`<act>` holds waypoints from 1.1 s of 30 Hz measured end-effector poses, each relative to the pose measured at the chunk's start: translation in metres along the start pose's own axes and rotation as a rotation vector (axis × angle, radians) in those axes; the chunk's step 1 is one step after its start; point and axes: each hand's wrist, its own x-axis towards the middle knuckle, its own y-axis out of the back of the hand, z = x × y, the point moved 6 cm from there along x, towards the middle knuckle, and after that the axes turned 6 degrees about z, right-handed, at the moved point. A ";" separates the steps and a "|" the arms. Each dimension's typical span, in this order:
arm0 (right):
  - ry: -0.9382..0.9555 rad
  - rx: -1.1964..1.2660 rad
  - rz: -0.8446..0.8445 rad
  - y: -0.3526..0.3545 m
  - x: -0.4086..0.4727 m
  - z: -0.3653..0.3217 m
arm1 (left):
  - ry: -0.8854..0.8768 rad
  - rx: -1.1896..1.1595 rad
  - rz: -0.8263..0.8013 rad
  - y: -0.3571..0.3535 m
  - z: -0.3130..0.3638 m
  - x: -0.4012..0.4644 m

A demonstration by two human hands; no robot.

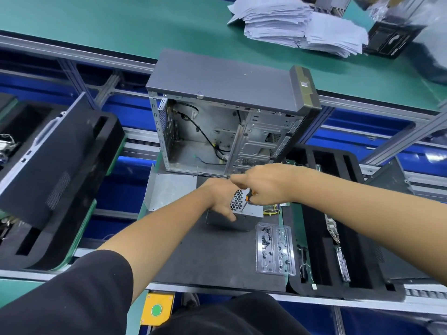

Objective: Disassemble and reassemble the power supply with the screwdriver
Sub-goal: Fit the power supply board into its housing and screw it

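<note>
One head-worn wide-angle view looks steeply down and forward, close over the dark mat (208, 257).

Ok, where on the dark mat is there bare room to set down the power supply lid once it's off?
Bare mat lies near the front edge, between the left forearm and the clear screw tray. Around the power supply it is crowded: the left hand holds it, the right hand works the screwdriver, and the open computer case and metal panel stand behind.
</note>
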 end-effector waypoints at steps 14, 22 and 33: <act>-0.229 0.085 0.141 0.002 0.009 0.000 | -0.050 -0.082 0.034 0.005 0.000 -0.006; -0.145 -0.097 0.231 0.013 0.008 -0.005 | -0.012 -0.254 0.499 0.007 -0.046 -0.111; -0.174 -0.067 0.288 0.007 0.021 -0.009 | 0.564 -0.578 0.224 -0.104 -0.082 -0.213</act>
